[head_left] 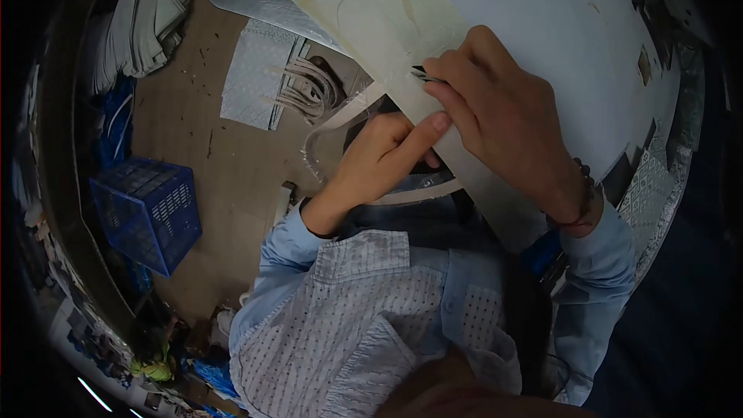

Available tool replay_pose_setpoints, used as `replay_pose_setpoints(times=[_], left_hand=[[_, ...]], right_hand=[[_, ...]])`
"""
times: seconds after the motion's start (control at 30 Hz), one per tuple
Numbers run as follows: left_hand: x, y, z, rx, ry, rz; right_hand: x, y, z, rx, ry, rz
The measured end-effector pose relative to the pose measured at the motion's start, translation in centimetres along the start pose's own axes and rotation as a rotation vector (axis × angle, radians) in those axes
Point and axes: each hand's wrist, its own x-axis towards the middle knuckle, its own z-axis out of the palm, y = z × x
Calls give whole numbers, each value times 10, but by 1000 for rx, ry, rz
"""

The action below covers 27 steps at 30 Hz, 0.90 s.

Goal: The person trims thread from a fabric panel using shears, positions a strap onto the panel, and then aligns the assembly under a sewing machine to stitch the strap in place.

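Note:
My right hand is closed round a small dark metal tool; its tip points left over a yellowish patch on the white work surface. My left hand is at the near edge of that surface, thumb laid over the edge and fingers curled below. Whatever it pinches is hidden. A pale narrow strip with frayed, clear edging runs from the surface's edge past this hand and loops downward. Another pale band passes just below the hand.
Patterned pale sheets and a bundle of looped strips lie left of the work surface. A blue plastic crate stands on the brown floor. Stacked pale pieces are at upper left. Patterned material hangs at the right.

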Motion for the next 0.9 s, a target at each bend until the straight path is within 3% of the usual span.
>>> replay_pose_setpoints(times=[0.1, 0.3, 0.7, 0.9], left_hand=[[7, 0, 5, -19, 50, -10], [8, 2, -1, -72, -52, -58], [12, 1, -7, -61, -101, 38], [12, 12, -13, 78, -154, -10]], right_hand=[[1, 3, 1, -6, -34, 1], [1, 5, 1, 38, -24, -16], [2, 2, 6, 60, -29, 15], [13, -4, 6, 16, -18, 61]])
